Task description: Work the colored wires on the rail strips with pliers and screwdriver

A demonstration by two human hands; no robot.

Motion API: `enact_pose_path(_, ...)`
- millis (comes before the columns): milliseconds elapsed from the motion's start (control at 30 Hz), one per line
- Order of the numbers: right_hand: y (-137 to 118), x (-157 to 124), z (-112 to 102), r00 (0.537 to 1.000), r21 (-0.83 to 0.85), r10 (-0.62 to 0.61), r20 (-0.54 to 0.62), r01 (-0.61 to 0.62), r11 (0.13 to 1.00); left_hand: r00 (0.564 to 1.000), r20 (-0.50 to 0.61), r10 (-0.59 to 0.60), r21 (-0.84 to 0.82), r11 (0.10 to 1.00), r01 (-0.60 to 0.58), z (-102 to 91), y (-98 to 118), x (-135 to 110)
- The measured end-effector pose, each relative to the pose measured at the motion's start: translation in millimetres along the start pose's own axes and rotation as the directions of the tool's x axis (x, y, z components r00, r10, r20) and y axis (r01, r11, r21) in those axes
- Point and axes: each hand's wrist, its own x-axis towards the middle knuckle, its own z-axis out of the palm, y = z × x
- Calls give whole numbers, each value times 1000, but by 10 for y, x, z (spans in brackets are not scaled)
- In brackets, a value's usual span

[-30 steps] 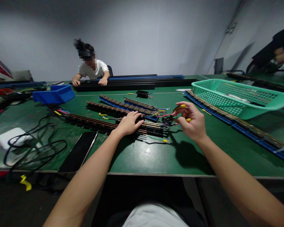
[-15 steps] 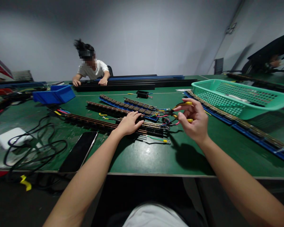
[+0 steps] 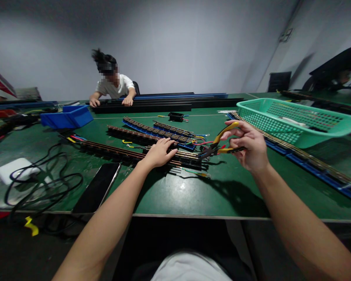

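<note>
My left hand lies flat, fingers spread, across a black rail strip with copper-coloured bars. My right hand is wrapped round the yellow handles of a pair of pliers, and the handles are spread apart. The pliers' dark jaws reach to the wired right end of the strips, near a red wire; whether they touch a wire I cannot tell. A green wire with a yellow-sleeved terminal sticks out in front. Behind my left hand lie blue-based rail strips.
A green mesh basket stands right, beside a long blue-based rail. At left are a blue bin, a phone, a white adapter and tangled black cable. Another person works behind long black profiles.
My right hand has shifted right and turned. The pliers' handles are now wider apart, with the jaws pointing down-left at the strip ends. My left hand has not moved.
</note>
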Motion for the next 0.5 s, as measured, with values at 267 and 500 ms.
enact_pose_path(267, 129, -29, 174, 965, 22, 224, 138, -229, 973, 1000, 5, -4, -3, 1000, 4, 11, -9, 4)
enact_pose_path(500, 156, 31, 138, 946, 82, 310, 92, -317, 945, 1000, -1, 2, -7, 1000, -2, 15, -13, 2)
